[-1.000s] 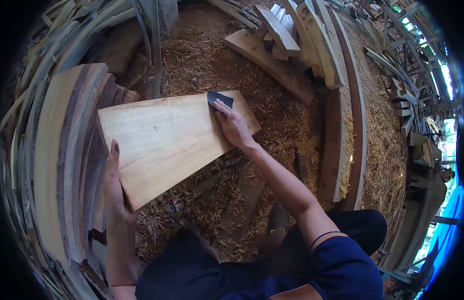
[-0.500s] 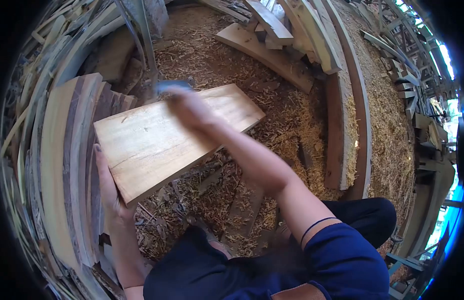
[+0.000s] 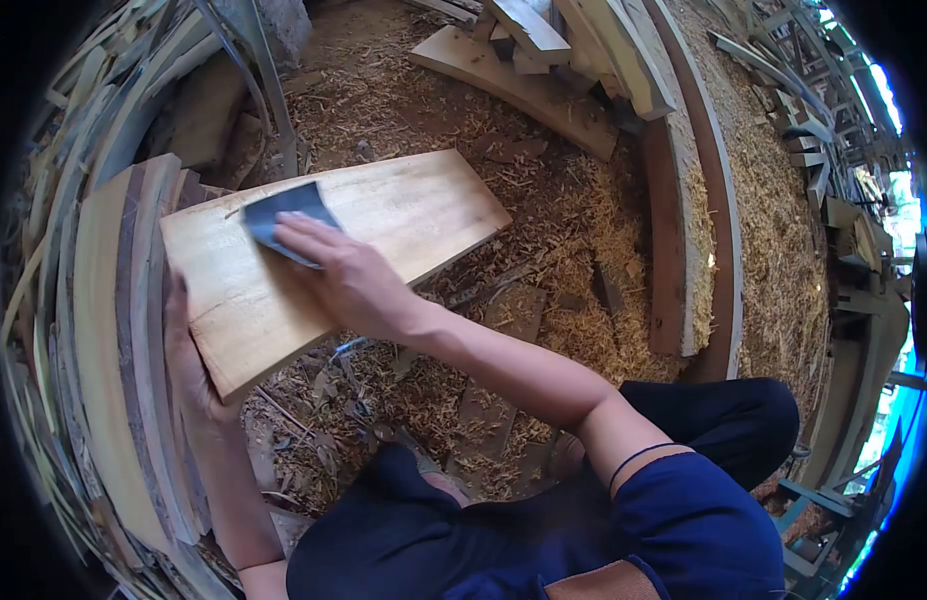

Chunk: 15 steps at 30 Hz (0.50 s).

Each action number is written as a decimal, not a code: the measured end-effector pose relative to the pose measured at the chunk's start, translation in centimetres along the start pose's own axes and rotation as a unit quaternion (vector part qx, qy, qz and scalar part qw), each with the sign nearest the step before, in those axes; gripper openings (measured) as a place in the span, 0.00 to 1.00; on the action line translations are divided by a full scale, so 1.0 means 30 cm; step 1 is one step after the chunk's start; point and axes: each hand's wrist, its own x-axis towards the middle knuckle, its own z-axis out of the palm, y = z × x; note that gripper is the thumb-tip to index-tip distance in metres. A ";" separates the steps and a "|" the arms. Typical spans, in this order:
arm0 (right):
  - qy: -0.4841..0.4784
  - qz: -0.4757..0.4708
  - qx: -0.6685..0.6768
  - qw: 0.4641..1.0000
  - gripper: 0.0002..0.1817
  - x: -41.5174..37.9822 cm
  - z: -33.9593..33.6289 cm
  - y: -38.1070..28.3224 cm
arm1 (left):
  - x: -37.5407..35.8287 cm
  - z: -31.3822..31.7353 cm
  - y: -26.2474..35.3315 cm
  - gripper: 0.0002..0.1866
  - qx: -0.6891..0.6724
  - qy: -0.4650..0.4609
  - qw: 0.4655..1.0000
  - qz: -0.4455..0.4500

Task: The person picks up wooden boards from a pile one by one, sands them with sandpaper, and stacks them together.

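Note:
A pale wooden board (image 3: 413, 205) is held tilted in front of me, its near left corner pointing down towards my lap. My left hand (image 3: 190, 355) grips the board's left end, with the thumb along the edge and the other fingers hidden underneath. On the upper face, left of the middle, lies a dark grey sheet of sandpaper (image 3: 281, 207). My right hand (image 3: 355, 284) presses this sheet flat against the wood, fingers close together on its lower right part.
Long planks (image 3: 108, 350) are stacked along the left. Cut timber pieces (image 3: 518, 90) lie piled at the far side, and long curved beams (image 3: 673, 240) run down the right. Wood shavings (image 3: 593, 270) cover the ground around my folded legs.
My right hand has swept the sandpaper from the board's far edge back towards its left part. The board and my left hand have shifted slightly left in view.

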 end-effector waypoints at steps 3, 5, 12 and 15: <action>0.036 0.150 -0.026 0.988 0.18 -0.142 -0.148 0.151 | -0.020 0.024 -0.034 0.28 0.089 0.127 0.987 0.031; 0.111 0.178 -0.205 0.956 0.16 -0.273 -0.200 0.356 | -0.028 0.032 -0.042 0.28 0.136 0.155 0.979 0.014; 0.268 0.223 -0.149 0.925 0.16 -0.153 -0.385 0.237 | 0.036 0.272 0.045 0.11 0.273 0.040 0.961 0.005; 0.554 0.231 -0.089 0.795 0.21 -0.100 -0.322 0.234 | -0.109 0.488 0.009 0.32 0.306 -0.132 0.921 0.200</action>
